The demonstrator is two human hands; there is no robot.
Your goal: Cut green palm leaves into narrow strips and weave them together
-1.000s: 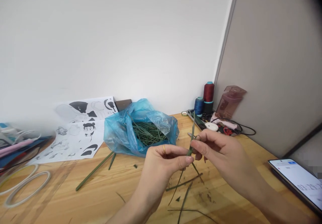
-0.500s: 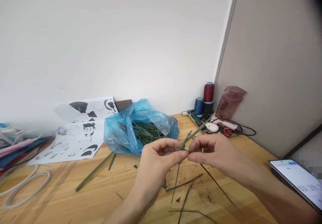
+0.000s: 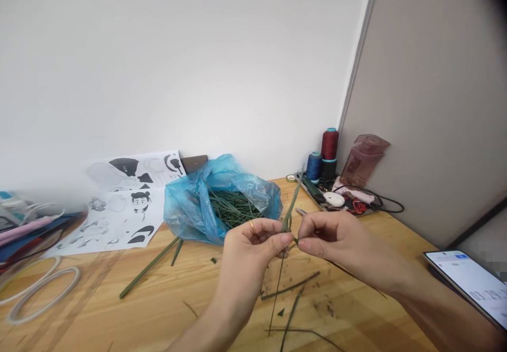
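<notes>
Above the wooden table (image 3: 158, 310), my left hand (image 3: 253, 251) and my right hand (image 3: 336, 238) meet fingertip to fingertip. Both pinch a thin green grass blade (image 3: 289, 212) where it is bent into a small loop. One end of the blade sticks up past my fingers and another hangs down toward the table. My left hand wears a gold ring. Behind my hands lies an open blue plastic bag (image 3: 190, 209) holding several more green blades (image 3: 233, 209).
Loose green strips (image 3: 148, 267) and scraps lie on the table. Printed cartoon sheets (image 3: 119, 220) and tape rolls (image 3: 39, 288) sit at the left. Thread spools (image 3: 328, 146), a tray of small tools (image 3: 336, 199) and a cable are at the back right. A lit phone (image 3: 467, 283) lies at right.
The upper end of the blade swung from upright to slanting right and back nearly upright. My hands drew closer, fingertips now pinching a small loop between them.
</notes>
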